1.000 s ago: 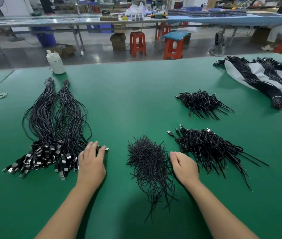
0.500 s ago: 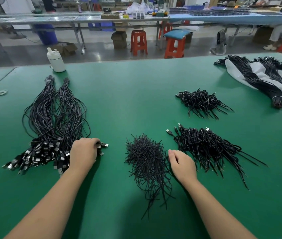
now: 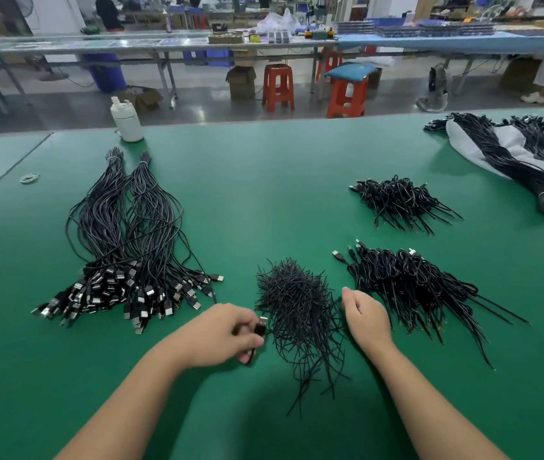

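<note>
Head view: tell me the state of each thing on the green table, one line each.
Left hand, pinching one cable plug.
Cable plug, held at the tie pile's left edge.
Right hand, fingers curled at the pile's right edge; grip unclear.
Tie pile, loose heap.
Long cables, banded at far ends, plugs fanned out.
Coiled cables, heaped.
White bottle, upright.

You've got two long USB cable bundles (image 3: 121, 234), one loose USB cable (image 3: 260, 328), two coiled cable piles (image 3: 406, 283), one twist-tie pile (image 3: 297, 303), one white bottle (image 3: 127, 122) on the desk (image 3: 264, 194).
</note>
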Demonstrator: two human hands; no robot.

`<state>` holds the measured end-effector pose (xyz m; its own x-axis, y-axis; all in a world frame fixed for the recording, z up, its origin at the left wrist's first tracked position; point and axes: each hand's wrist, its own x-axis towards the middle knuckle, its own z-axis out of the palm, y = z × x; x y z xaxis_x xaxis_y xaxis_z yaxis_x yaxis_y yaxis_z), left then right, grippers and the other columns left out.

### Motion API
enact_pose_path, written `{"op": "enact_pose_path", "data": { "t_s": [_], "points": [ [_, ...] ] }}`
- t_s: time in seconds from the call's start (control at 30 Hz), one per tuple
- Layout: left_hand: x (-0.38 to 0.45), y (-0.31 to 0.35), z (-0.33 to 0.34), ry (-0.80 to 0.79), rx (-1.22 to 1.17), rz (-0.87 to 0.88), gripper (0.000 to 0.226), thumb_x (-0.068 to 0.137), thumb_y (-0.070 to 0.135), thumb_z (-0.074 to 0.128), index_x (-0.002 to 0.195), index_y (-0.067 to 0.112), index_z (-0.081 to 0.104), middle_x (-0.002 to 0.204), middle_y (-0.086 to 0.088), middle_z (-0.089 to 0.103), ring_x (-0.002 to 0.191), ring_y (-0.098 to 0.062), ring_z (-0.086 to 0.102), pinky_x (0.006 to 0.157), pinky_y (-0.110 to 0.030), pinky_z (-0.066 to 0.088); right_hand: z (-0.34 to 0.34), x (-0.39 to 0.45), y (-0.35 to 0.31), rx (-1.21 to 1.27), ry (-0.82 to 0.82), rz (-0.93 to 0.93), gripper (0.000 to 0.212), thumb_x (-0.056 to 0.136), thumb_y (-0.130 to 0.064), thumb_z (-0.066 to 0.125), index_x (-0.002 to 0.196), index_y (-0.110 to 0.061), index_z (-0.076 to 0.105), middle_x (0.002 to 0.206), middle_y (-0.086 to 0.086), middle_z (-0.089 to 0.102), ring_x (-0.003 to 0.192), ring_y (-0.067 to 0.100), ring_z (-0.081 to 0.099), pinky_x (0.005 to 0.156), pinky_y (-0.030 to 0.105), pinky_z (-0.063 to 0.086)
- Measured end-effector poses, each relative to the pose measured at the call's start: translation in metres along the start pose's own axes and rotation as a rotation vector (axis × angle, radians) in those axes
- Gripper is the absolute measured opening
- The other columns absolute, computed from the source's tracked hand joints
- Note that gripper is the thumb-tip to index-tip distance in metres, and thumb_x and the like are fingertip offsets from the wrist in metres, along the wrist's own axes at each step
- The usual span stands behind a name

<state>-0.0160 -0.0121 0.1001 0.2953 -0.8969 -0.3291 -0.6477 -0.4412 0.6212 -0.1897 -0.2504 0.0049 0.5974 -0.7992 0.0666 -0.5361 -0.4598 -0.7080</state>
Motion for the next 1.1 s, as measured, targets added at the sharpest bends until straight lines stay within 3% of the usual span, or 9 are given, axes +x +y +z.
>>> {"op": "enact_pose_path", "data": {
  "t_s": [0.1,0.2,0.3,0.43,0.6,0.73,0.8,0.87,1.1],
  "points": [
    [-0.008,0.006,-0.006,0.123,-0.054,0.021,0.02,0.094,0.04,0.061,0.078,0.028,0.058,0.073,0.014,0.073,0.06,-0.008,0.062,0.061,-0.031,0.049,-0.01,0.008,-0.007,0.101,-0.083,0.081,0.037,0.104,-0.03,0.043,0.07,-0.015,0.044,0.065,-0.002,0.044,0.06,0.015,0.039,0.057,0.03,0.032],
    [-0.008,0.014,-0.009,0.216,-0.163,0.052,0.021,0.095,0.033,0.063,0.08,0.019,0.06,0.071,0.011,0.073,0.071,-0.02,0.069,0.071,-0.041,0.053,-0.025,0.009,-0.028,0.203,-0.115,0.115,0.005,0.099,-0.017,0.056,0.103,-0.017,0.056,0.082,-0.002,0.053,0.07,0.013,0.049,0.063,0.024,0.043],
    [-0.005,0.025,-0.009,0.272,-0.395,0.1,0.013,0.095,0.021,0.066,0.086,0.012,0.063,0.078,0.002,0.074,0.075,-0.02,0.074,0.064,-0.036,0.049,-0.027,-0.009,-0.068,0.315,-0.194,-0.012,0.02,0.1,-0.026,0.055,0.119,-0.026,0.06,0.103,-0.012,0.064,0.092,0.003,0.062,0.077,0.015,0.05],
    [-0.003,0.05,-0.013,0.348,-0.662,0.204,0.006,0.095,0.011,0.065,0.09,0.008,0.067,0.08,-0.006,0.074,0.071,-0.024,0.074,0.056,-0.025,0.052,-0.012,-0.051,-0.119,0.604,-0.495,-0.073,0.046,0.101,-0.051,0.033,0.104,-0.032,0.075,0.114,-0.011,0.073,0.118,0.006,0.062,0.107,0.031,0.04],
    [-0.001,0.06,-0.017,0.698,-0.657,0.192,0.007,0.092,0.019,0.07,0.093,0.023,0.076,0.086,-0.008,0.074,0.076,-0.014,0.059,0.077,-0.036,0.05,-0.009,-0.069,-0.145,0.75,-0.409,-0.214,0.035,0.1,-0.035,0.041,0.086,-0.01,0.061,0.063,-0.007,0.05,0.068,0.018,0.052,0.08,0.03,0.044],
    [-0.008,0.06,-0.014,0.443,-0.623,0.238,0.019,0.1,0.023,0.058,0.11,0.022,0.074,0.083,0.013,0.071,0.079,-0.003,0.062,0.078,-0.02,0.047,-0.006,-0.07,-0.152,0.763,-0.415,-0.21,0.026,0.101,-0.027,0.046,0.088,-0.027,0.068,0.064,-0.01,0.046,0.059,0.009,0.039,0.061,0.03,0.033],
    [-0.011,0.061,-0.012,0.351,-0.529,0.27,0.025,0.103,0.02,0.051,0.115,0.021,0.072,0.099,0.019,0.074,0.097,0.002,0.065,0.086,-0.014,0.046,-0.005,-0.07,-0.152,0.721,-0.447,-0.198,0.025,0.103,-0.022,0.045,0.102,-0.016,0.069,0.066,-0.011,0.05,0.06,0.006,0.04,0.059,0.026,0.032],
    [-0.013,0.061,-0.012,0.328,-0.528,0.242,0.032,0.106,0.019,0.042,0.117,0.02,0.072,0.094,0.023,0.073,0.091,0.009,0.063,0.083,-0.01,0.043,-0.004,-0.07,-0.15,0.691,-0.469,-0.206,0.028,0.1,-0.027,0.045,0.096,-0.007,0.064,0.059,-0.02,0.047,0.056,0.001,0.038,0.057,0.021,0.031],
    [-0.012,0.058,-0.011,0.309,-0.594,0.208,0.043,0.109,0.016,0.027,0.129,0.014,0.064,0.124,0.009,0.068,0.119,0.0,0.059,0.109,-0.023,0.04,-0.007,-0.075,-0.158,0.69,-0.549,-0.211,0.029,0.108,-0.017,0.039,0.082,-0.011,0.052,0.056,-0.02,0.042,0.056,0.001,0.036,0.068,0.032,0.034]
  ]
}}
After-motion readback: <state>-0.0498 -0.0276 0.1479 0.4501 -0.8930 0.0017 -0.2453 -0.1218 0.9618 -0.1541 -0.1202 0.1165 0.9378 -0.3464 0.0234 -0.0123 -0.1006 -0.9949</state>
